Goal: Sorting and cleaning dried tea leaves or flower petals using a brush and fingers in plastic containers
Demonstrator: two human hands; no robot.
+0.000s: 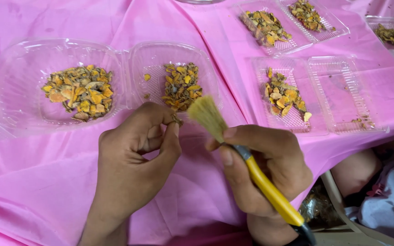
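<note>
The left hand pinches a small dried chip at its fingertips, just left of the bristles of the brush, whose yellow handle the right hand grips, slanting down-right from the chip.
</note>
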